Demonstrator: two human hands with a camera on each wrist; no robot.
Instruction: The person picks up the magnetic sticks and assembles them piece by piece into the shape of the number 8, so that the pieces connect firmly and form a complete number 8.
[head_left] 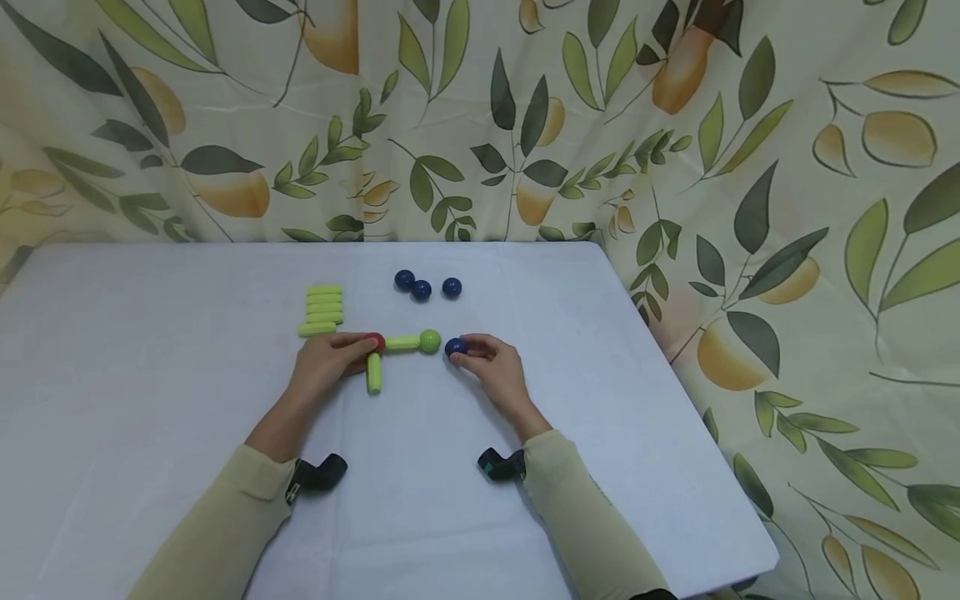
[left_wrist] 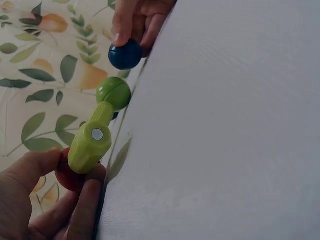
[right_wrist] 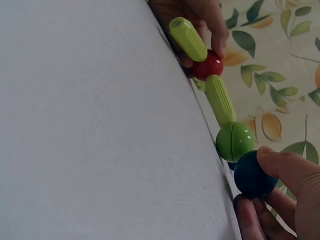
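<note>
My left hand (head_left: pixel 327 362) pinches a red ball (right_wrist: pixel 209 65) between thumb and fingers. Two light-green rods join that ball: one rod (head_left: pixel 374 373) points toward me, the other rod (head_left: pixel 402 343) runs right to a green ball (head_left: pixel 430 341). In the left wrist view the near rod (left_wrist: pixel 90 147) shows a round silvery spot on its end. Just right of the green ball, my right hand (head_left: pixel 495 371) holds a dark blue ball (head_left: pixel 455 348) by thumb and fingertips. A small gap separates the blue and green balls in the head view.
Several light-green rods (head_left: pixel 324 307) lie stacked side by side at the back left of the white table (head_left: pixel 187 375). Three dark blue balls (head_left: pixel 422 290) rest near its far edge. A leaf-patterned cloth (head_left: pixel 480 125) hangs behind and along the right side.
</note>
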